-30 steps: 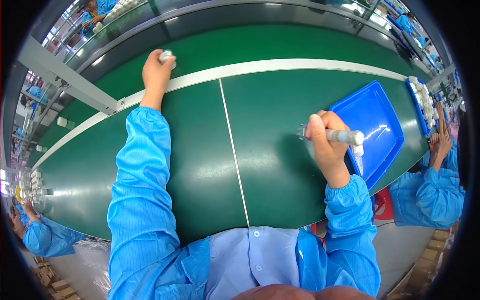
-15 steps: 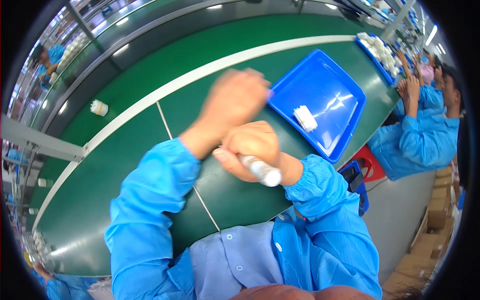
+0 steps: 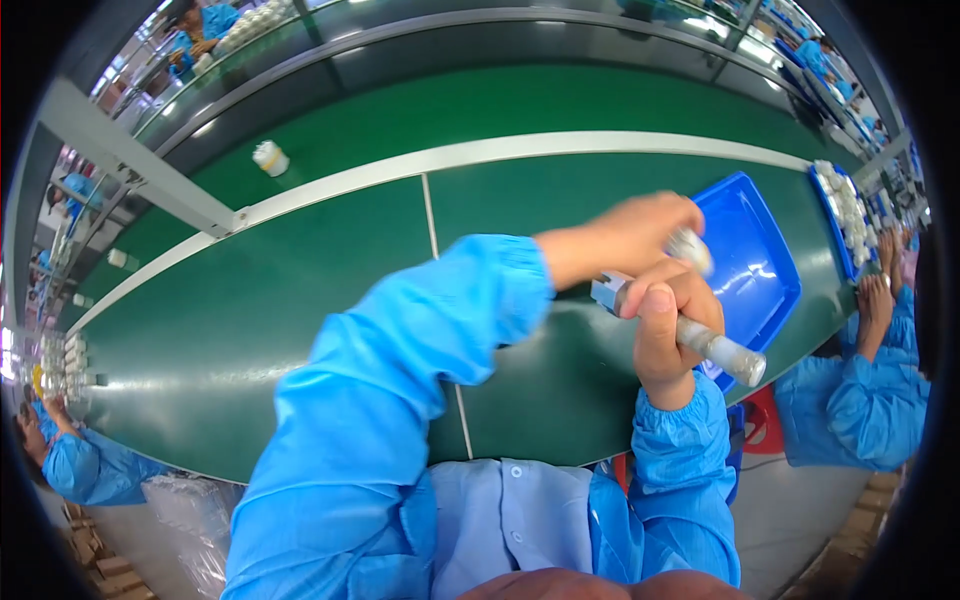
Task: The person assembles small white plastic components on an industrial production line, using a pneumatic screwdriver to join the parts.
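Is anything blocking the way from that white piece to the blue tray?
Nothing visible stands between the white piece, blurred in the left hand, and the blue tray, except possibly its own rim. The right hand, gripping a tube, is just below it in the picture.

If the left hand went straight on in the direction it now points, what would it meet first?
Probably the blue tray, at its left side; depth is unclear, so the left hand might pass above it.
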`<state>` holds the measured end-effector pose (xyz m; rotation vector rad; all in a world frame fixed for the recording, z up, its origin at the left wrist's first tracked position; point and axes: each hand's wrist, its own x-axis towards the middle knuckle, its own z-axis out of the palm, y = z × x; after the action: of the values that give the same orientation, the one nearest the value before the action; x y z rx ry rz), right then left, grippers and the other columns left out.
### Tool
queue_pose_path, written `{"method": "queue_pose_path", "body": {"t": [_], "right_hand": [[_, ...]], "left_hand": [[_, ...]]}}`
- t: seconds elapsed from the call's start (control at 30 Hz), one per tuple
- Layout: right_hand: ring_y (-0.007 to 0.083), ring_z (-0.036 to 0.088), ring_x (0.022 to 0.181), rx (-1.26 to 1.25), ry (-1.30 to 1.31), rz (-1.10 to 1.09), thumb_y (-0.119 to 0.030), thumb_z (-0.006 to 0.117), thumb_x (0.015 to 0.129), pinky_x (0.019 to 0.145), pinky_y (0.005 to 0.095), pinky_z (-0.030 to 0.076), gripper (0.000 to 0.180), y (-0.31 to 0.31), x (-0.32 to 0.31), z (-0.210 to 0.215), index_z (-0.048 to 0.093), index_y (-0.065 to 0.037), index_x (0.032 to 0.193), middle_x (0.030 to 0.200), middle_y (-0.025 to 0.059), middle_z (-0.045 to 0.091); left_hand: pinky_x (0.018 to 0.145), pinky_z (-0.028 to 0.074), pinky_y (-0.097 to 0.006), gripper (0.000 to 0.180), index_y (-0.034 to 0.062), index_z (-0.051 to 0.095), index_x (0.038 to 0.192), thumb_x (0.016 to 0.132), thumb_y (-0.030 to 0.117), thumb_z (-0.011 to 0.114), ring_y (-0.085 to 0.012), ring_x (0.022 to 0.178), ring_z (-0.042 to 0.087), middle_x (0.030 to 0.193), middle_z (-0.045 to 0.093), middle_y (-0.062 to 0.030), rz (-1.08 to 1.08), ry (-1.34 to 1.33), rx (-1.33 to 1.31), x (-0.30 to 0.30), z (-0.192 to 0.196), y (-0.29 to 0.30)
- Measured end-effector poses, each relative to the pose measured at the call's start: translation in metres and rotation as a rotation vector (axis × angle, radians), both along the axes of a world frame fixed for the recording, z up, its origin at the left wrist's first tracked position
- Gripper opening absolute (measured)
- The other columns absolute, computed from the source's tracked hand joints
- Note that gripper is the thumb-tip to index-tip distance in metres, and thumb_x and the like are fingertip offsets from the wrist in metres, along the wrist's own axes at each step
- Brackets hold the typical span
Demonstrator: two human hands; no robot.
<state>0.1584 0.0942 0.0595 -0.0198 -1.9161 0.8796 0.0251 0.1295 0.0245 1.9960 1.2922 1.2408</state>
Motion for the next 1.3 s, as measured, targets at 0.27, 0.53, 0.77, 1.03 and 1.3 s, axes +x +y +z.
{"method": "queue_pose_path", "body": {"t": [0.27,0.53,0.77,1.03,1.3], "right_hand": [[0.0078,0.051,0.057,-0.467,-0.017,-0.042,-0.002,0.066,0.092,0.051,0.0245,0.041,0.027,0.010,-0.023,-0.014,0.050,-0.005,0.070,0.065,0.0036,0.058],[0.0055,0.049,0.057,-0.559,-0.060,-0.093,-0.013,0.061,0.098,0.051,0.0234,0.040,0.032,0.014,-0.030,-0.016,0.049,-0.007,0.068,0.062,-0.0002,0.056],[0.0050,0.048,0.056,-0.602,-0.115,-0.138,-0.017,0.061,0.099,0.050,0.0234,0.039,0.035,0.017,-0.033,-0.021,0.050,-0.008,0.067,0.062,-0.0005,0.056],[0.0051,0.048,0.057,-0.596,-0.169,-0.164,-0.018,0.061,0.099,0.051,0.0234,0.038,0.035,0.014,-0.034,-0.025,0.050,-0.008,0.067,0.062,-0.0006,0.055],[0.0062,0.048,0.056,-0.658,-0.018,-0.106,-0.019,0.059,0.100,0.052,0.0235,0.039,0.033,0.020,-0.028,-0.020,0.050,-0.009,0.069,0.063,0.0012,0.056]], "left_hand": [[0.061,0.049,-0.031,0.041,0.0063,0.067,0.104,0.071,0.019,0.087,-0.0206,0.075,0.058,0.092,0.057,-0.0068,0.311,0.214,-0.089,-0.078,-0.007,-0.126],[0.062,0.050,-0.037,0.048,0.0044,0.064,0.103,0.070,0.030,0.087,-0.0274,0.075,0.059,0.090,0.056,-0.0105,0.346,0.269,0.184,-0.058,-0.025,-0.110],[0.068,0.051,-0.040,0.049,0.0028,0.062,0.104,0.073,0.034,0.084,-0.0306,0.082,0.059,0.093,0.056,-0.0116,0.380,0.297,0.161,-0.053,-0.032,-0.106],[0.070,0.052,-0.040,0.051,0.0050,0.061,0.108,0.071,0.030,0.087,-0.0302,0.086,0.060,0.093,0.058,-0.0114,0.389,0.269,0.179,-0.048,-0.030,-0.111],[0.081,0.052,-0.038,0.050,0.0062,0.060,0.120,0.075,0.013,0.082,-0.0298,0.095,0.060,0.105,0.064,-0.0119,0.316,0.114,0.029,-0.055,-0.030,-0.117]]}}
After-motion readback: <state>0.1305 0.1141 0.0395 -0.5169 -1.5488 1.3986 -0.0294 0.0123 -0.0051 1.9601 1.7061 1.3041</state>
